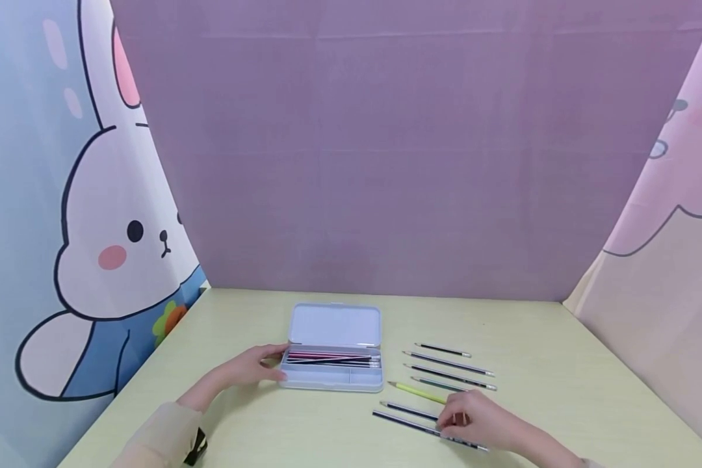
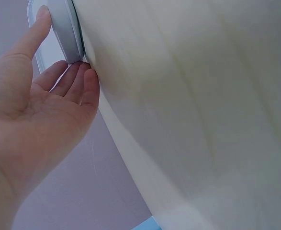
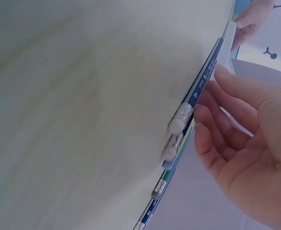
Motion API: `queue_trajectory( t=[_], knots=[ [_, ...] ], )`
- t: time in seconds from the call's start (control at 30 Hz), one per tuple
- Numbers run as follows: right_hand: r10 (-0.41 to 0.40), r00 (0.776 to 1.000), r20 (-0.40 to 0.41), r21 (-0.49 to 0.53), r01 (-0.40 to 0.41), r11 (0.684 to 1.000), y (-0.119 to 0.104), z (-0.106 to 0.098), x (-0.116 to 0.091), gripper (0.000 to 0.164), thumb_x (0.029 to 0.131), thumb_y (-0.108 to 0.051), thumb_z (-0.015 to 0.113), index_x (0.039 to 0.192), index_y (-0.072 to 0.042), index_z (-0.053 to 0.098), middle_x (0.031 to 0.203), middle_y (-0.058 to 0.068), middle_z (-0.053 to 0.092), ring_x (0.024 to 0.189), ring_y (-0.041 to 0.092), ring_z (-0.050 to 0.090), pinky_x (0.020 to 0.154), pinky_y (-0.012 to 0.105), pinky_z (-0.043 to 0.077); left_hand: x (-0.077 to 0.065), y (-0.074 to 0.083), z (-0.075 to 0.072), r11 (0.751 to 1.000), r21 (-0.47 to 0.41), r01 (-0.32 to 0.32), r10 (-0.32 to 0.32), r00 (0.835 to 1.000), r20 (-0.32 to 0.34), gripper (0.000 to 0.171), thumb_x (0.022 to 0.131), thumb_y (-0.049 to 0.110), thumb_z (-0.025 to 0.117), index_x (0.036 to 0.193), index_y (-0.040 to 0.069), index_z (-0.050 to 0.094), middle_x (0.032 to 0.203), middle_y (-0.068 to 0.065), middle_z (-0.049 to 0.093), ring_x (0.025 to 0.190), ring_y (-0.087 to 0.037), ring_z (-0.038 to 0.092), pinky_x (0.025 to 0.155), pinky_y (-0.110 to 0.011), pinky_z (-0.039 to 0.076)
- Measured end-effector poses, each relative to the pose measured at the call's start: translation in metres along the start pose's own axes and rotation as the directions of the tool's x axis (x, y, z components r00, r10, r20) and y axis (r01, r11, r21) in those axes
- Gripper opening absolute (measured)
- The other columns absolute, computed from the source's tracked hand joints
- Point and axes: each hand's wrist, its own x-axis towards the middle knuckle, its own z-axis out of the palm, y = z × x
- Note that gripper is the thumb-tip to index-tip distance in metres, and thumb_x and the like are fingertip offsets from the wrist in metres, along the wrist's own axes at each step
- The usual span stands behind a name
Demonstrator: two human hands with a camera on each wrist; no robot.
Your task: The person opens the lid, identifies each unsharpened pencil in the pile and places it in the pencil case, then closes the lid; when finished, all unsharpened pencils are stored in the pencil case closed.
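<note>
A pale grey-white pencil case (image 1: 331,378) lies with its lid (image 1: 336,325) tilted back, and several dark and red pencils (image 1: 331,358) rest in its long compartment. My left hand (image 1: 253,367) holds the case's left end, thumb on the near side and the other fingers at the far side and beneath. My right hand (image 1: 481,419) hovers low over the nearest pencils, its fingers loosely bent and the thumb apart from them. Below it lie a dark pencil (image 1: 406,421) with a white eraser, another dark pencil (image 1: 408,410) and a yellow-green pencil (image 1: 418,392); contact is unclear.
Beyond the right hand, several more pencils lie in a slanted row, among them a short dark one (image 1: 442,350) at the far end and a green one (image 1: 439,383). A pale yellow table (image 1: 257,429) carries everything. A purple backdrop (image 1: 351,162) rises behind it.
</note>
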Motion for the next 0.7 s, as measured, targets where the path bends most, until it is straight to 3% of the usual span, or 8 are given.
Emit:
queue_trajectory(
  t=[0.13,0.47,0.7],
  knots=[
    [0.065,0.997,0.037,0.022,-0.066,0.998,0.0008,-0.0003,-0.0013,0.012,0.083,-0.016,0.070,0.093,-0.010,0.074,0.080,-0.007,0.061,0.066,-0.009,0.048,0.052,0.013,0.047,-0.0005,0.0012,0.0000,1.000,0.000,0.002,-0.002,1.000,0.000,0.075,0.082,0.031,0.072,0.139,-0.005,0.038,0.139,-0.027,0.044,0.125,-0.041,0.044,0.100,-0.054,0.041],
    [0.061,0.998,0.003,-0.099,-0.060,0.993,-0.0007,0.0016,-0.0005,0.004,0.077,-0.010,0.075,0.081,-0.012,0.075,0.074,-0.013,0.058,0.066,-0.010,0.046,0.052,0.010,0.044,0.0001,-0.0001,0.0002,1.000,0.007,0.009,-0.009,1.000,0.004,0.075,0.083,0.031,0.072,0.140,-0.004,0.038,0.140,-0.026,0.043,0.126,-0.041,0.044,0.100,-0.054,0.041],
    [0.192,0.981,0.005,-0.128,-0.190,0.973,-0.0077,0.0013,0.0018,0.005,0.077,-0.016,0.076,0.075,-0.018,0.072,0.070,-0.018,0.053,0.062,-0.011,0.044,0.052,0.012,0.043,0.0004,-0.0016,0.0006,1.000,0.016,0.011,-0.011,1.000,0.008,0.075,0.083,0.031,0.071,0.140,-0.005,0.037,0.140,-0.027,0.042,0.126,-0.041,0.044,0.100,-0.053,0.041]
  ],
)
